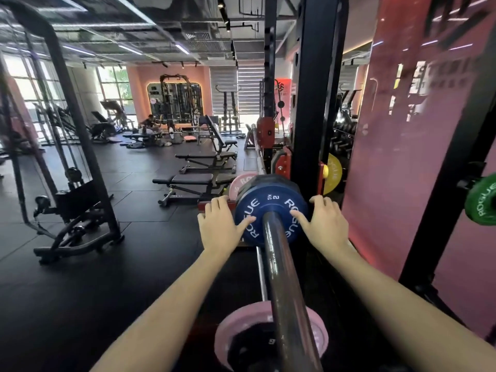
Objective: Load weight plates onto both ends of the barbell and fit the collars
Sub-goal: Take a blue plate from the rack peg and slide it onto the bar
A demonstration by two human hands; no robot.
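Observation:
A small blue 2 kg plate [269, 204] sits on the dark barbell sleeve [284, 291] that runs from the bottom of the view up to the rack. My left hand [218, 226] grips the plate's left rim, thumb on its face. My right hand [326, 224] grips the right rim the same way. Behind the blue plate sits a larger dark plate [265, 179] on the same sleeve. No collar is in sight.
A black rack upright [314, 103] rises just behind the plates. A pink plate [243, 182] shows behind the left, another pink plate [257, 326] lies below the sleeve, a yellow plate [334, 174] and a green plate [483, 202] hang at right. Benches [198, 181] stand to the left.

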